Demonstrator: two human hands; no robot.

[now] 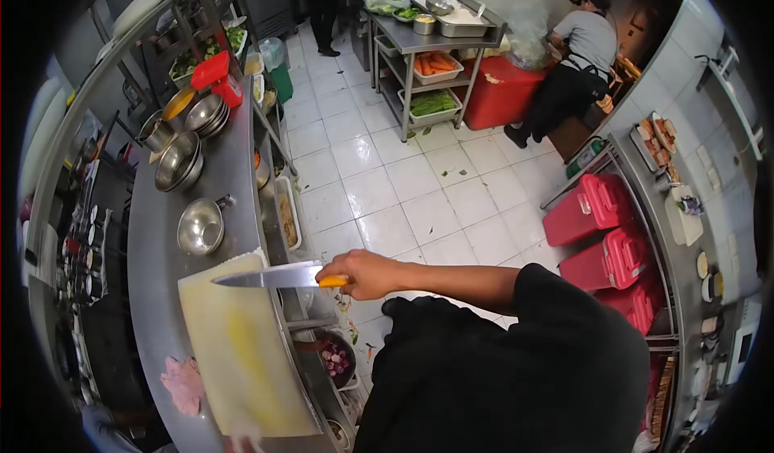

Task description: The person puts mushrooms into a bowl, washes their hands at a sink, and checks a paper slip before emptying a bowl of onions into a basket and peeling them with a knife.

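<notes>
With a clock face centred on the pale cutting board [248,348], which is laid on the steel counter [149,292] and streaked with yellow down its middle, the knife [270,277] is seen at twelve o'clock, its blade held across the board's upper end and its tip pointed toward nine. Its yellow handle is gripped at two o'clock by the right hand [359,275], with the fingers wrapped round it. At six o'clock the left hand [242,443] is seen at the board's lower end; it is blurred and cut off by the edge of view, so whether its fingers are spread or pressed together cannot be told. A crumpled pink item [183,384], possibly a cloth, is placed just beside the board at eight. At eleven, a steel bowl [201,227] is set near the board, with stacked bowls [179,162] placed farther out.
</notes>
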